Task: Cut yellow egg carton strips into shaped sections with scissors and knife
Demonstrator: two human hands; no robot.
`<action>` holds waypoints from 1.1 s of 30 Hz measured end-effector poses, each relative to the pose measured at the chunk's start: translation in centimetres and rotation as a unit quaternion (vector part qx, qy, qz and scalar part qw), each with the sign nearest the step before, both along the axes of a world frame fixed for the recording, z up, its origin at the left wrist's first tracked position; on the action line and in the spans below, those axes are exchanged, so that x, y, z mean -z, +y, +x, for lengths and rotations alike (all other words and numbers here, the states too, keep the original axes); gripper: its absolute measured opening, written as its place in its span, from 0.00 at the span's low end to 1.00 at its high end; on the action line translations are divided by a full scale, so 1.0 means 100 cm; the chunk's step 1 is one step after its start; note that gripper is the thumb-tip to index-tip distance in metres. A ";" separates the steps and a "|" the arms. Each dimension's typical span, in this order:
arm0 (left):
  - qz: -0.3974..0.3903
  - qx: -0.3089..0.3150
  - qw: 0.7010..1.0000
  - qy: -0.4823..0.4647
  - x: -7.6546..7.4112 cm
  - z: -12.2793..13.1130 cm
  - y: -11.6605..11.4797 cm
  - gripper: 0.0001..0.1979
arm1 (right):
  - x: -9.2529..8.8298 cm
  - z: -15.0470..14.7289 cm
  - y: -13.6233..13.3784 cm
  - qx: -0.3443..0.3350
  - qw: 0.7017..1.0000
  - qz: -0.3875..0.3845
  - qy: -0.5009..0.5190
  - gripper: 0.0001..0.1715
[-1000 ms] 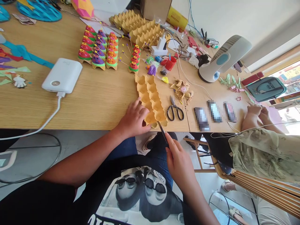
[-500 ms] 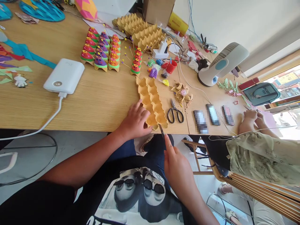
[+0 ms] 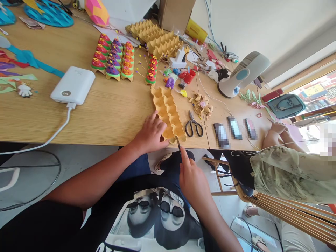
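Note:
A two-row strip of tan egg carton lies on the table, its near end at the table's front edge. My left hand grips the strip's left side near that end, fingers over the cups and thumb at the near edge. In my right hand is a slim knife, index finger stretched along it. Its blade meets the near end of the strip, between the two rows. Most of the handle is hidden in my fist. Black-handled scissors lie just right of the carton.
Painted carton strips stand farther back, with uncut egg trays behind. A power bank with a cable sits left. To the right are carton scraps, phones, a white fan and another person's hands.
My right hand and the knife have shifted slightly left and up in the view, which itself moved a little. The knife stays at the carton's near end; my left hand keeps its hold.

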State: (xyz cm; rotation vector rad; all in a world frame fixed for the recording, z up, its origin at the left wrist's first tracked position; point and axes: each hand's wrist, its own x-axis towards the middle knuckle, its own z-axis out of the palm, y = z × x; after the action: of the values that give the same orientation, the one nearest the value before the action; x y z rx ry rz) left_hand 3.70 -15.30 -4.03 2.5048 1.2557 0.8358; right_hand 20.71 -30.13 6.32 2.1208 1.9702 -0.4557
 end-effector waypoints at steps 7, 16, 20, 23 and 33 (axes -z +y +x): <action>0.005 0.000 1.000 -0.004 0.003 0.000 0.001 0.20 | 0.008 0.001 0.007 -0.001 1.000 0.015 0.006 0.40; 0.009 -0.014 1.000 -0.001 0.001 0.001 -0.001 0.19 | 0.003 -0.003 0.023 0.003 1.000 0.014 0.008 0.39; -0.002 -0.008 1.000 -0.012 0.000 0.001 -0.001 0.18 | 0.004 -0.002 0.029 0.001 1.000 0.014 0.015 0.39; -0.009 -0.005 1.000 -0.014 -0.001 0.001 -0.001 0.18 | 0.004 -0.002 0.032 0.001 1.000 0.007 0.011 0.40; -0.030 -0.008 1.000 0.007 -0.006 -0.001 -0.004 0.21 | 0.002 0.002 0.007 -0.016 0.999 -0.031 -0.039 0.43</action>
State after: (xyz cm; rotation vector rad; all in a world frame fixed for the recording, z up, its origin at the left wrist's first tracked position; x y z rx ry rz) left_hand 3.64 -15.67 -3.45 2.4620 1.2883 0.7736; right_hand 20.95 -29.43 6.16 2.0345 1.9207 -0.4163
